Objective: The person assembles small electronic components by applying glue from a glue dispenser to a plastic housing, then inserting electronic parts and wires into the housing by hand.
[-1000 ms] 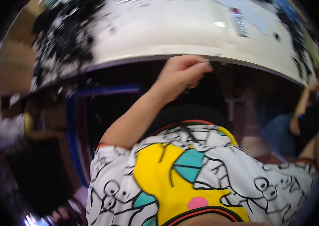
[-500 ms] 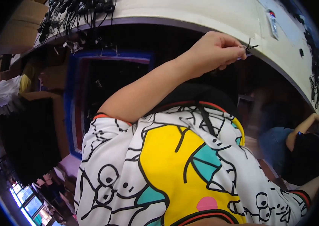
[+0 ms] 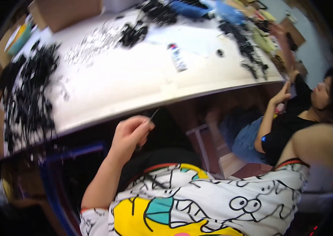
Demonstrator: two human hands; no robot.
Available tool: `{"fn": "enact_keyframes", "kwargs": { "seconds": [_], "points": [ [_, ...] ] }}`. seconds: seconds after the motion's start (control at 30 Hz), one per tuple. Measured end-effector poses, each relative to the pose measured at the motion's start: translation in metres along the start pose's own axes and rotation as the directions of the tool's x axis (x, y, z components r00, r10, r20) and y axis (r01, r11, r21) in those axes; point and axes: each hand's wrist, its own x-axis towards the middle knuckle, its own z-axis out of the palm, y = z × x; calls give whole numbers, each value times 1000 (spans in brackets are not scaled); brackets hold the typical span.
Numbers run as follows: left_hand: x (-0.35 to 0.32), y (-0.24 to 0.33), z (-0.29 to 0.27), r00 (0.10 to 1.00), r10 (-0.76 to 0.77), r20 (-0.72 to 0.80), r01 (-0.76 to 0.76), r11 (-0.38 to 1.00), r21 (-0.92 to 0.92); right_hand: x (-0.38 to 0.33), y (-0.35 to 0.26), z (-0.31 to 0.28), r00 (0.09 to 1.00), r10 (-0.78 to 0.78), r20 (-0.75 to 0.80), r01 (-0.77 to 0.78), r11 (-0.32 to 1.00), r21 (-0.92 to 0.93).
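Note:
My left hand (image 3: 131,135) is closed in front of the table's near edge, thumb against bent fingers. A thin dark cable (image 3: 154,115) sticks out past its fingertips, and a small dark bit shows beneath the fist; the rest is hidden in the hand. My right arm (image 3: 312,147) reaches out to the right rim of the picture, and its hand is out of view. On the white table (image 3: 127,84), a large heap of black cables (image 3: 30,94) hangs over the left front edge. Nearer the middle lies a white tube-like packet (image 3: 177,58) with a red and blue end.
Many small silvery pieces (image 3: 91,44) and black cable bundles (image 3: 133,34) lie farther back, near a cardboard box (image 3: 66,13). More black cables (image 3: 249,51) line the right side. A seated co-worker (image 3: 288,129) has hands at the right table corner. A blue frame (image 3: 52,185) stands lower left.
The view has swung up and rightward, so more of the table and the co-worker show. My left hand, still holding the thin cable, appears lower and farther left in the picture.

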Motion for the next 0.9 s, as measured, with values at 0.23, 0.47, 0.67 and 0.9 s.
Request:
{"fn": "enact_keyframes", "kwargs": {
  "seconds": [0.23,0.47,0.67,0.9],
  "points": [
    [-18,0,-17,990,68,-123,-77,995,-70,44,59,-105,972,221,-82,-234,941,-242],
    [-11,5,-17,990,98,-104,-106,991,-76,45,159,-122,989,-148,3,72,463,-884],
    [-2,1,-16,990,84,-117,-94,992,-84,69,164,-118,963,-261,62,98,129,-987],
    [15,-4,-6,997,77,-23,-79,993,-89,67,154,-125,913,391,115,-161,605,-780]
  ]
}}
